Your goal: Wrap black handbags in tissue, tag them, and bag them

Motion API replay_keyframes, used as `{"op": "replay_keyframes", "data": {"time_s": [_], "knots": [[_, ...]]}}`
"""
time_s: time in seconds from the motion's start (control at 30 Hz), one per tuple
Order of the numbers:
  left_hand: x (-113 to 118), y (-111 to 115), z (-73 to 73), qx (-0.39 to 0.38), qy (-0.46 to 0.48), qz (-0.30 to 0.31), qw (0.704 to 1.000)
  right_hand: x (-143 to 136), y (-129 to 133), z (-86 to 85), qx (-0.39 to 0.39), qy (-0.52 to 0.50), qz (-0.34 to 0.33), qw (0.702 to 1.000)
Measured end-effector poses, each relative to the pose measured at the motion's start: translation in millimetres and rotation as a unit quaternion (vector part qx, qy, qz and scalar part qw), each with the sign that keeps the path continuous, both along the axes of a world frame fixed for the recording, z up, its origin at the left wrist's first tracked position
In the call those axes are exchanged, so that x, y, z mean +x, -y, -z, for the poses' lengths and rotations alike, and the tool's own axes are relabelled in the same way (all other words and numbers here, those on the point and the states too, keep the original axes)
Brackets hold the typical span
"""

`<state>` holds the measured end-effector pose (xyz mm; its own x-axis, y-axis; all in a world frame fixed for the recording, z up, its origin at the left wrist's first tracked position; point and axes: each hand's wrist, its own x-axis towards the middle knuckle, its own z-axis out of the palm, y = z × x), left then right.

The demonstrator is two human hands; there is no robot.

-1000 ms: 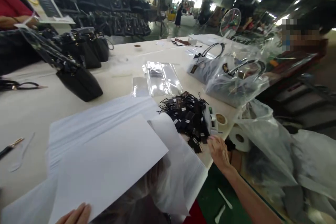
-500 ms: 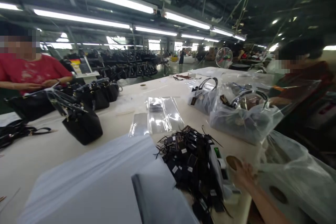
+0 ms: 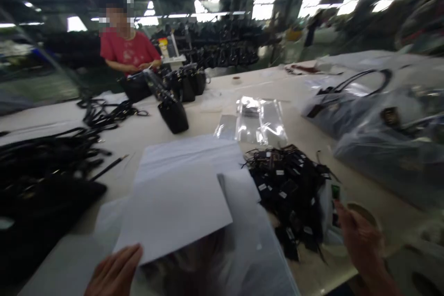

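At the bottom left, my left hand (image 3: 116,270) has its fingers pressed together at the near corner of a white sheet (image 3: 176,208); its thumb is hidden. This sheet lies over a stack of translucent plastic bags (image 3: 249,240), with a dark blurred area under its near edge. On the right, my right hand (image 3: 362,240) is slightly blurred, its fingers stretched forward with nothing visible in them. It is beside a roll of tape (image 3: 364,212) and a small white packet with a green patch (image 3: 333,210). Left of it lies a heap of black hang tags (image 3: 287,189).
Clear plastic sleeves (image 3: 260,120) lie mid-table. Bagged handbags (image 3: 385,148) stand at right. Black straps and bags (image 3: 45,185) crowd the left. Farther back are a black handbag (image 3: 173,115) and a person in a red shirt (image 3: 128,51) handling bags.
The view has swung left. My left hand has come into view at the white sheet's corner. My right hand has shifted in front of the tape roll, nearer the packet.
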<state>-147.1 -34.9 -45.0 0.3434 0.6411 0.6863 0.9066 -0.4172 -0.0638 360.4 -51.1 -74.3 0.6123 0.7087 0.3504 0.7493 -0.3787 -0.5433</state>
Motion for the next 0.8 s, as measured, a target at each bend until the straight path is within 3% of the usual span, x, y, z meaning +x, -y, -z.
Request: {"op": "replay_keyframes", "data": {"time_s": [0.03, 0.07, 0.1, 0.13, 0.2, 0.3, 0.5, 0.67, 0.8], "knots": [[-6.0, 2.7, -2.4, -0.031, -0.056, 0.055, 0.996, -37.4, 0.4, -8.6, 0.043, 0.020, -0.103, 0.994], [-10.5, 5.0, -5.0, -0.052, -0.079, 0.062, 0.994, -75.7, 0.4, -17.2, 0.098, 0.042, -0.218, 0.970], [-13.1, 6.7, -7.8, -0.062, -0.087, 0.057, 0.993, -113.6, -0.2, -25.4, 0.123, 0.064, -0.332, 0.933], [-13.7, 7.6, -10.6, -0.071, -0.094, 0.059, 0.991, -149.9, -1.6, -32.5, 0.146, 0.095, -0.402, 0.899], [-10.8, 8.4, -15.7, -0.072, -0.090, 0.047, 0.992, -213.1, -8.2, -41.1, 0.136, 0.143, -0.485, 0.852], [-5.2, 9.9, -19.5, -0.064, -0.080, 0.049, 0.994, -271.6, -26.1, -37.3, 0.134, 0.193, -0.508, 0.829], [-8.3, 7.1, -12.5, -0.073, -0.095, -0.001, 0.993, -298.7, -46.9, -20.8, 0.157, 0.217, -0.548, 0.792], [-12.1, 5.5, 3.0, -0.103, -0.150, -0.023, 0.983, -313.6, -24.3, -14.1, 0.110, 0.218, -0.548, 0.800], [-12.7, 28.3, 22.5, -0.135, -0.166, 0.028, 0.977, -314.0, -4.2, 1.0, 0.076, 0.234, -0.539, 0.805]]}}
